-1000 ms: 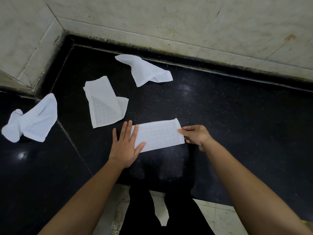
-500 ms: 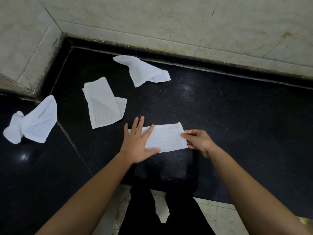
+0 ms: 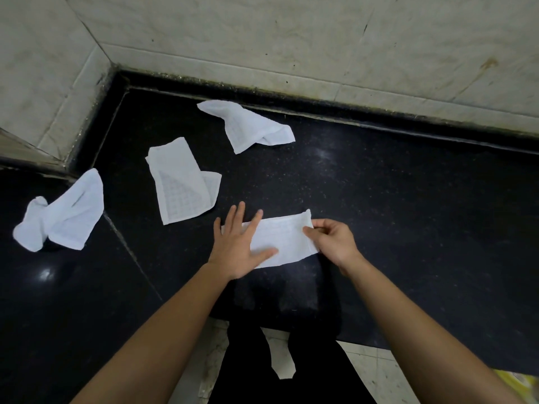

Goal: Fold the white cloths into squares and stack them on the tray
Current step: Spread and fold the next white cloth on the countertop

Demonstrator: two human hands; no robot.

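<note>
So compared with a second ago, the left hand (image 3: 237, 249) has slid right along the folded white waffle-weave cloth strip (image 3: 280, 240). It was parked at the strip's left end, and now it lies flat over the left part, fingers straight and spread, thumb stretched out along the lower edge. It looks about the same as half a second ago. The right hand (image 3: 332, 243) has crept in a bit toward the middle. Its fingers are more curled now and they pinch the strip's right edge, where the top corner sticks up a little. The strip itself hasn't really gone anywhere: it's still just below the centre of the frame on the glossy black speckled stone counter (image 3: 408, 214).

The other three haven't budged: the half-folded white cloth (image 3: 180, 182) left of centre, the crumpled white cloth (image 3: 250, 126) above it near the cream tiled wall (image 3: 262, 39), and the bunched white cloth (image 3: 61, 214) at far left.

Hard bits: the strip's left end is hidden under the left palm, and I can't tell how many layers the right fingers have hold of. At the lower right corner a yellow something (image 3: 519, 383) is cut off by the frame, no idea what it is. The dark trousers (image 3: 280, 374) at the bottom are mostly just a black shape.
</note>
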